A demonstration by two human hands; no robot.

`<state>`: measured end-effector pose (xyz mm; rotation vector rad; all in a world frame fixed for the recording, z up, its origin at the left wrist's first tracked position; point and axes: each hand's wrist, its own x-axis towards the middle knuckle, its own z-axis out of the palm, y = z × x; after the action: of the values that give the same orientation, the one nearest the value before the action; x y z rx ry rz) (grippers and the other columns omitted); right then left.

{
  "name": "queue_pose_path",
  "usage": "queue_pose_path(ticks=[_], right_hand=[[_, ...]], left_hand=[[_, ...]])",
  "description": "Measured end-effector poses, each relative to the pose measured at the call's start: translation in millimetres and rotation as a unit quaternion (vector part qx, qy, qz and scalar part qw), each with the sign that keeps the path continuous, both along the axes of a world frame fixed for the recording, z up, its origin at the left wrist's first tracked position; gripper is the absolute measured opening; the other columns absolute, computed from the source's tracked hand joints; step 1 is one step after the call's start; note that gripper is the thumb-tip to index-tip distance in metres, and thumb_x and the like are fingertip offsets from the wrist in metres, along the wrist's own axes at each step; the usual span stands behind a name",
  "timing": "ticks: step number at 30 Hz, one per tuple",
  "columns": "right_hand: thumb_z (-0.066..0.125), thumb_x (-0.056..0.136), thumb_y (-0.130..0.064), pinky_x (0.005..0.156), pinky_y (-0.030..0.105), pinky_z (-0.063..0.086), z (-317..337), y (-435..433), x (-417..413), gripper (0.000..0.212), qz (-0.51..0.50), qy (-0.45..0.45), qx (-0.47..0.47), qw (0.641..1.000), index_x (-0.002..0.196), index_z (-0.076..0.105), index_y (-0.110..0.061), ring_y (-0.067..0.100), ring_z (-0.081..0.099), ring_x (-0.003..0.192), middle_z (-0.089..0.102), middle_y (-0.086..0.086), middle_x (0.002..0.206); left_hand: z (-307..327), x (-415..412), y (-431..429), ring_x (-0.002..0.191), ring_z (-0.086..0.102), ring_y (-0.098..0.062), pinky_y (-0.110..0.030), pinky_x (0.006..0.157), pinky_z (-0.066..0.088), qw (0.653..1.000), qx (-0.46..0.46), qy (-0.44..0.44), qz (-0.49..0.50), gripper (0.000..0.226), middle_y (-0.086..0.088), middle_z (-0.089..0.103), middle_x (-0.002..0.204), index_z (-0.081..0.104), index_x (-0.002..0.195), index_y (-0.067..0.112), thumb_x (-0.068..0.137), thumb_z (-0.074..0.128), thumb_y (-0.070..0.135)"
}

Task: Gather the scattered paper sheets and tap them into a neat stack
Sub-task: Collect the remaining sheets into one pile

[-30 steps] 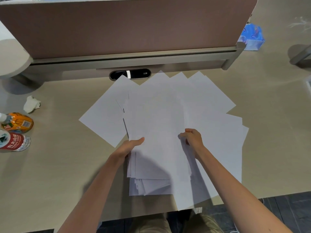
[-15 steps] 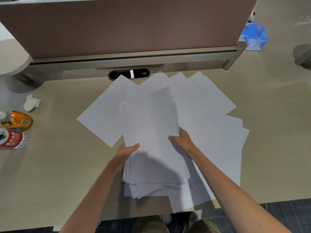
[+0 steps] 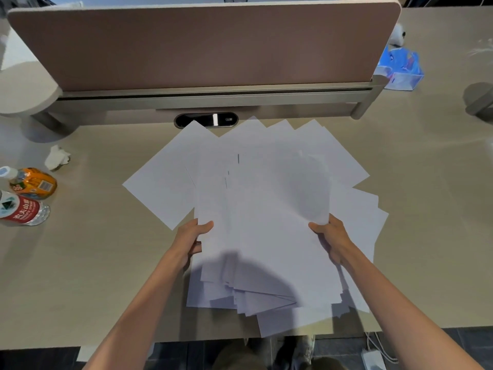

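Observation:
Several white paper sheets lie fanned across the beige desk [image 3: 106, 276]. A loose, uneven bundle of sheets [image 3: 266, 236] sits in front of me, its lower corners splayed out near the desk's front edge. My left hand [image 3: 193, 239] grips the bundle's left edge, thumb on top. My right hand [image 3: 330, 236] grips its right edge, thumb on top. More scattered sheets [image 3: 165, 180] spread out underneath, toward the left, the back and the right.
A brown divider panel [image 3: 202, 46] on a metal rail runs along the back, with a black cable slot [image 3: 205, 120] below it. At the left lie two bottles [image 3: 29, 193] and a crumpled tissue [image 3: 57, 157]. A blue packet [image 3: 400, 68] sits at the back right.
My right hand has moved out to the right edge of the pile, taking in more sheets, so the held bundle is wider. My left hand stays on the left edge.

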<state>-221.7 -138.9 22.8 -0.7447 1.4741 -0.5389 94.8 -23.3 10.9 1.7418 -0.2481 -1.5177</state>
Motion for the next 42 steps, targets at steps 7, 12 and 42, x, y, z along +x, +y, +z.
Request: queue_pose_path(ticks=[7,12,42], right_hand=[[0.056,0.088,0.01,0.072,0.013,0.048,-7,0,-22,0.049,-0.004,-0.006,0.028,1.0,0.133,0.053,-0.009,0.01,0.062,0.091,0.065,0.003,0.117],[0.054,0.089,0.01,0.054,0.005,0.046,-14,-2,4,0.048,0.036,-0.014,0.025,0.999,0.134,0.052,-0.008,0.002,0.058,0.082,0.064,0.001,0.11],[0.063,0.085,-0.011,0.099,0.039,0.036,-17,-49,-25,0.047,0.307,0.417,-0.292,0.804,0.13,0.05,-0.009,0.03,0.042,0.126,0.045,0.011,0.138]], left_hand=[[7,-18,-7,0.115,0.054,-0.028,-0.032,0.093,0.041,0.996,0.046,-0.04,-0.06,0.084,-0.008,0.049,0.129,0.014,0.152,0.003,0.092,0.067,0.026],[22,-17,2,0.046,0.026,-0.021,-0.02,0.044,0.029,0.994,0.062,0.033,-0.086,0.082,-0.007,0.05,0.072,0.052,0.137,0.007,0.076,0.071,0.059],[46,-24,16,0.114,0.055,-0.024,-0.035,0.099,0.039,0.985,-0.081,-0.084,0.128,0.036,-0.007,0.059,0.125,0.049,0.136,0.007,0.099,0.05,0.008]])
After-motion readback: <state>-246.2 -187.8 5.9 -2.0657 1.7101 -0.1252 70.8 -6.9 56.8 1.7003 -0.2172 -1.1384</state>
